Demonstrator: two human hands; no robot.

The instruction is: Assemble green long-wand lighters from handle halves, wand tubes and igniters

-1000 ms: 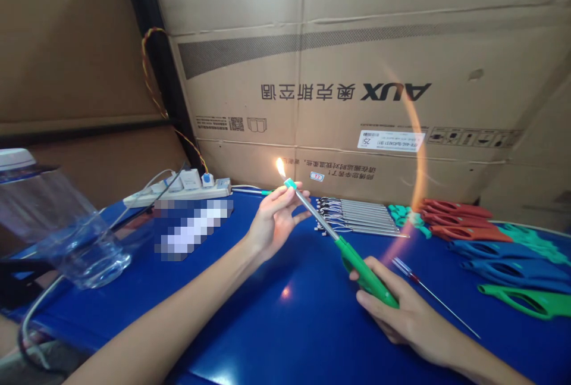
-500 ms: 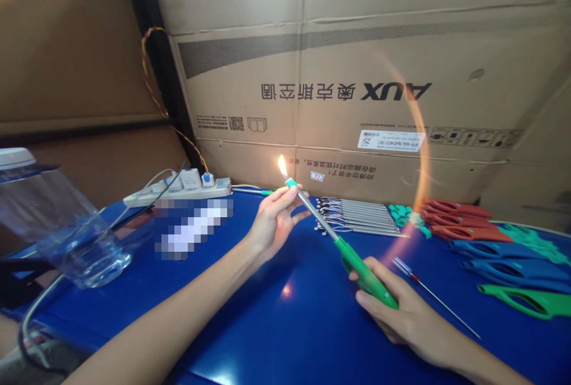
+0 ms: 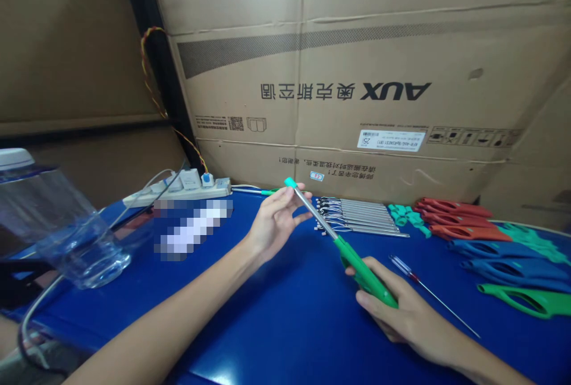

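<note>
My right hand (image 3: 401, 313) grips the green handle of a long-necked lighter (image 3: 357, 266) above the blue table (image 3: 276, 325). Its metal tube slopes up and left to a teal tip (image 3: 291, 183). My left hand (image 3: 274, 221) pinches that tube just below the tip with thumb and fingers. No flame shows at the tip. A thin screwdriver with a clear handle (image 3: 417, 281) lies on the table just right of my right hand.
A row of metal lighter tubes (image 3: 361, 218) lies behind the lighter. Red (image 3: 459, 218), blue (image 3: 504, 260) and green (image 3: 526, 301) lighter handles lie at right. A clear water jar (image 3: 57, 224) stands at left, a power strip (image 3: 182, 188) behind. Cardboard boxes (image 3: 357, 75) wall the back.
The flame at the lighter's tip, burning in both earlier frames, has gone out, and its orange glare arc is gone. Both hands have stayed almost still.
</note>
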